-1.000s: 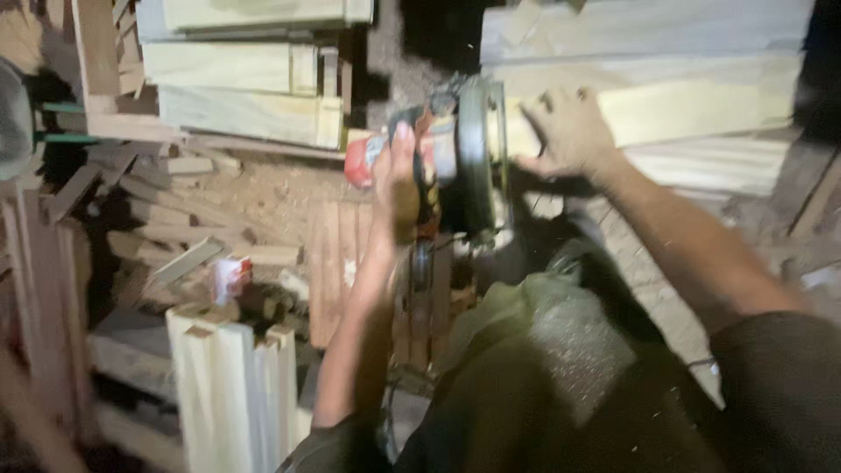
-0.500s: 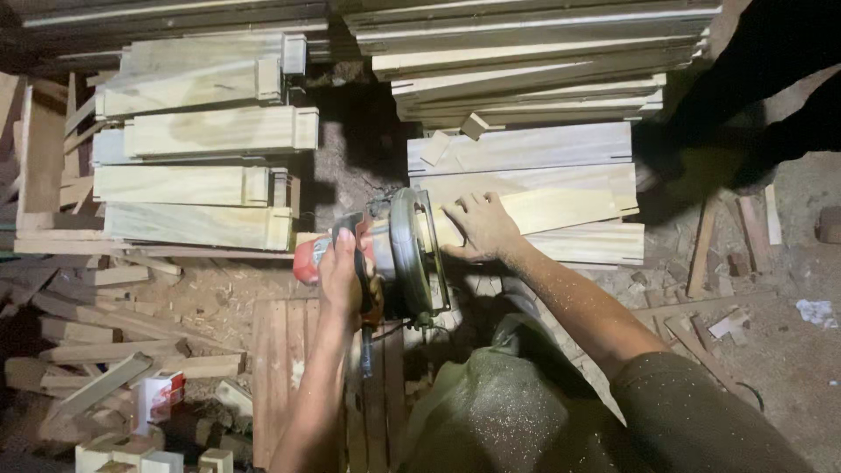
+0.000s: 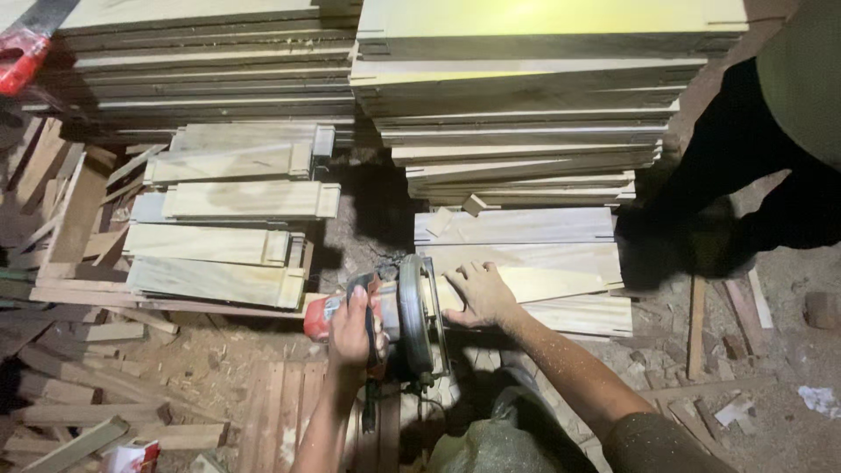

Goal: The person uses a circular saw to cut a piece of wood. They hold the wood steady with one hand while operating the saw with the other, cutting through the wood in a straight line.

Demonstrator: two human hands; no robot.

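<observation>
Our left hand [image 3: 352, 326] wraps the red-and-grey circular saw [image 3: 385, 320] w/ its round metal guard; right hand [image 3: 478, 294] lies flat, fingers spread, on the pale smooth wooden plank [image 3: 534, 285] beside the blade. Stacked light planks [image 3: 526, 105] behind, rough offcuts [image 3: 79, 412] and sawdust floor [image 3: 210, 359] on the left.

Circular saw [image 3: 399, 317] sits between 2 plank stacks [image 3: 223, 236], left of board [image 3: 543, 285]

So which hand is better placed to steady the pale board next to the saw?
Probably the right hand: it lies flat on the pale board beside the blade. The left hand is wrapped around the circular saw.
</observation>
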